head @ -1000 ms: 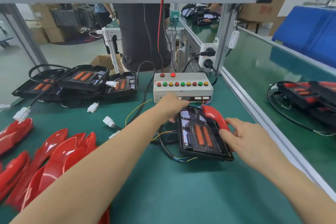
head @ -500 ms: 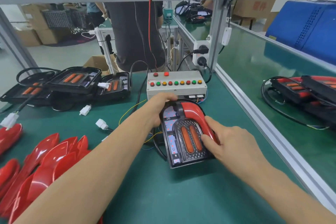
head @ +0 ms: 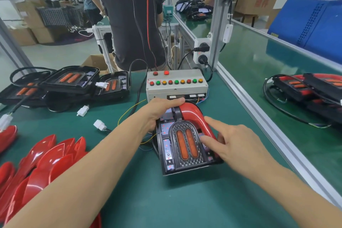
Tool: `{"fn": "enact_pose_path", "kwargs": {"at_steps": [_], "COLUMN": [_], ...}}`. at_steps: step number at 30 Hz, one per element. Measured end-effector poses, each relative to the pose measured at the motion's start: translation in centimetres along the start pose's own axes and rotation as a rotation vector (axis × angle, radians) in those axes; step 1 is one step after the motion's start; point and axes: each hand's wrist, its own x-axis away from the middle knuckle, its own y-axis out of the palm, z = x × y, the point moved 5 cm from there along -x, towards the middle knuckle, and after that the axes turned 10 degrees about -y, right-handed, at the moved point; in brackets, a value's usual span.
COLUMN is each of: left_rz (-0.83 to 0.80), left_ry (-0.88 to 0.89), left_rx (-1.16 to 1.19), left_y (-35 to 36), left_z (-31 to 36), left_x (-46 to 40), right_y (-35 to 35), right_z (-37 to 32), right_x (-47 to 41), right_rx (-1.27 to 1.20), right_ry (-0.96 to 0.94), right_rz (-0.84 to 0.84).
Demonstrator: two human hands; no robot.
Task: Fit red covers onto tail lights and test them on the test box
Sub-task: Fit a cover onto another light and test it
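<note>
- Red plastic covered the right side of the tail light [head: 185, 146] on the green mat [head: 166, 200]: the red cover [head: 194, 116] arched over its far end and ran down its right edge, while the left side remained bare, with small red points glowing there.
- We held that tail light just in front of the test box [head: 175, 85], close to its near face but, as far as we could see, not touching it.
- Our left hand [head: 162, 111] gripped the far left corner of the tail light, fingers curled over its top end against the start of the red cover.
- Our right hand [head: 235, 144] lay on the right edge, fingers nearly straight, the fingertips [head: 205, 141] pressing on the cover and the housing beside the two orange strips.
- One red lamp on the box's top row glowed; a row of red, green and orange buttons sat below it.
- Spare red covers [head: 46, 163] lay heaped at the near left of the mat.
- Black tail lights without covers [head: 74, 81] were stacked at the far left, their white plugs [head: 83, 110] loose on the mat.
- More tail lights [head: 305, 87] rested on the neighbouring bench to the right.
- A person in a dark shirt [head: 129, 33] stood beyond the bench.
</note>
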Motion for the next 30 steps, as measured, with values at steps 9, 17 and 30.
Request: {"fn": "enact_pose_path", "kwargs": {"at_steps": [9, 17, 30], "left_rz": [0.004, -0.031, -0.029], "left_ry": [0.089, 0.084, 0.063], "left_rx": [0.005, 0.036, 0.106], "left_y": [-0.3, 0.0, 0.3], "left_z": [0.4, 0.5, 0.8], "left_x": [-0.3, 0.4, 0.8], "right_y": [0.2, 3.3, 2.9], "right_z": [-1.4, 0.3, 0.3], "right_x": [0.2, 0.7, 0.6], "right_rx": [0.229, -1.047, -1.155], "right_ry": [-0.03, 0.379, 0.422], "right_rz": [0.02, -0.202, -0.15]}}
